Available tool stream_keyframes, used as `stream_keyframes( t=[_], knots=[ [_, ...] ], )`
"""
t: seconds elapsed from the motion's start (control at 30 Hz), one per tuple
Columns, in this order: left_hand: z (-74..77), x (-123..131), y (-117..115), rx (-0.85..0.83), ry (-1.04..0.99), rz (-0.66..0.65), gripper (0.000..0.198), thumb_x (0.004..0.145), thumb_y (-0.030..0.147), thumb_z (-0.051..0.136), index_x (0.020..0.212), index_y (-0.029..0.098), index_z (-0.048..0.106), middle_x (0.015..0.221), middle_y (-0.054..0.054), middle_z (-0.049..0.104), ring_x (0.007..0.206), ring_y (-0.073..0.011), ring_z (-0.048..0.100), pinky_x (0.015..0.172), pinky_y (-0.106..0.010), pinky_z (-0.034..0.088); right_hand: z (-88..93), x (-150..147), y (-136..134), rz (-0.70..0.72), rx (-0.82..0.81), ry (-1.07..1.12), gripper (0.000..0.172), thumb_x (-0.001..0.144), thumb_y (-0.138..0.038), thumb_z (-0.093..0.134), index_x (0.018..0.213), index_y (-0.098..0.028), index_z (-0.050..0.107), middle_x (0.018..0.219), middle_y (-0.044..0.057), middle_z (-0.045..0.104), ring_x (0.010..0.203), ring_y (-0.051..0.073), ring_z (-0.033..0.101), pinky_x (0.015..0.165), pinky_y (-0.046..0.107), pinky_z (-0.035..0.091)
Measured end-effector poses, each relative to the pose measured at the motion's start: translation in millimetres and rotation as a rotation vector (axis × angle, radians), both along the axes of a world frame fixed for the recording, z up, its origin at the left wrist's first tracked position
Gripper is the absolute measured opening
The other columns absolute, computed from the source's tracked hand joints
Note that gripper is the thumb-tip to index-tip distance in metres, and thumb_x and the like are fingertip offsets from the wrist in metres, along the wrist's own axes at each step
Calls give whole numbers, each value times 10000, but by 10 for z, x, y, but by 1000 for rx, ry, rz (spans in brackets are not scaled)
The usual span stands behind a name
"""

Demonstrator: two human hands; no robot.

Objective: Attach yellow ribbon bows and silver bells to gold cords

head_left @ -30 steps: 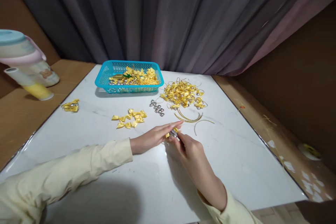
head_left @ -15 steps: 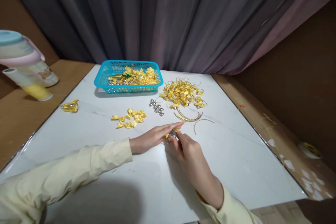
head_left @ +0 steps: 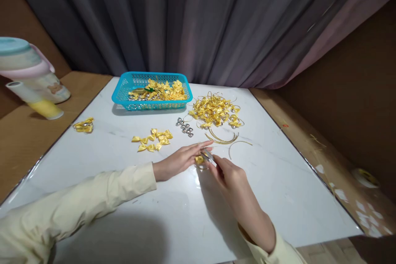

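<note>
Near the middle of the table, my left hand (head_left: 182, 159) pinches a yellow satin bow (head_left: 199, 159) with a gold cord loop hanging under it. Pinched in my right hand (head_left: 230, 177) is a pair of small grey thread snips (head_left: 207, 155), its two blades pointing at the bow. Whether the blades touch the cord is too small to tell. Silver bells (head_left: 185, 127) lie just beyond my left hand, beside loose yellow bows (head_left: 154, 139). Gold cord pieces (head_left: 221, 140) curve on the table past my fingertips.
A blue basket (head_left: 151, 102) at the back holds bows, bells and a green-tied cord bundle. To its right is a pile of bows with cord loops (head_left: 215, 109). A small bow cluster (head_left: 83, 125) lies left. A tumbler (head_left: 37, 70) and a tape roll (head_left: 365, 177) stand off the white tabletop.
My right hand has drawn slightly right and down, so the snips' blades now show. The bow in my left hand has turned, and its cord loop shows below it.
</note>
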State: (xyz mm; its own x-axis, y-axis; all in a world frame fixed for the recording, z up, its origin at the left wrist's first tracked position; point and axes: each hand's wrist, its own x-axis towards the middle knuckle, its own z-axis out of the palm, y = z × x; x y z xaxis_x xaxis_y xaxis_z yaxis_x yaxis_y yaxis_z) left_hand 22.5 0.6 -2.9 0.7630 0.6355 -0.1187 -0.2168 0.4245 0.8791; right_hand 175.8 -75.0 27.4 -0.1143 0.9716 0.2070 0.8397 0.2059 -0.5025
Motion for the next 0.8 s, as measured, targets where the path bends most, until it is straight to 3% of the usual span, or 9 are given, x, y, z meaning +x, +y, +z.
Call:
stream_keyframes(
  t=[0.07,0.2,0.3,0.43,0.53,0.6,0.67,0.73,0.8],
  knots=[
    [11,-12,-2,109,87,43,399,922,413,379,1279,273,490,1382,-32,440,1314,-202,331,1096,-393,237,24,116,-39,-26,-18,-13,261,907,-320,387,763,-161,536,577,7,542,465,114,463,458,212,322],
    [49,-50,-25,514,308,129,419,917,406,379,1257,206,521,1402,-42,410,1323,-189,316,1124,-363,185,-64,420,-122,-134,-83,-100,343,910,-401,362,686,-179,497,552,-1,513,469,120,458,459,223,304],
    [39,-75,-51,757,444,162,466,923,399,342,1294,150,472,1422,-88,368,1317,-195,327,1106,-371,233,-213,609,-154,-244,-67,-202,344,913,-406,334,810,-172,564,649,28,554,509,141,496,478,243,318],
    [17,-130,-85,1222,651,217,439,912,335,367,1289,134,467,1450,-119,301,1340,-244,265,1076,-452,233,-354,710,-152,-315,31,-278,380,915,-404,315,1010,-175,602,756,56,566,598,168,560,501,254,357],
    [30,-207,-93,1399,705,323,368,919,283,349,1191,128,544,1393,-149,400,1308,-263,312,1016,-457,287,-394,723,-141,-314,93,-307,361,911,-386,331,1026,-183,607,752,56,547,640,183,570,494,253,374],
    [41,-276,-92,1479,691,413,320,920,229,329,1021,138,618,1187,-155,592,1158,-248,470,935,-426,350,-413,728,-137,-306,143,-316,329,905,-369,355,1002,-188,613,754,58,536,659,192,562,483,254,377],
    [41,-361,-101,1518,671,505,307,903,214,348,765,166,619,842,-123,668,841,-214,566,760,-372,406,-432,734,-136,-292,199,-308,306,904,-354,367,974,-192,616,749,61,526,683,200,548,499,262,392],
    [27,-457,-140,1543,676,599,336,876,233,396,556,194,494,584,-63,554,599,-175,482,585,-323,358,-451,739,-139,-280,232,-290,303,906,-353,368,956,-187,616,745,65,519,700,208,536,527,279,410],
    [2,-556,-215,1596,651,640,367,853,224,427,490,207,374,482,-9,414,487,-145,373,494,-302,265,-464,747,-143,-271,225,-257,315,907,-369,370,942,-175,616,755,71,518,711,215,527,561,302,428]
  ],
)
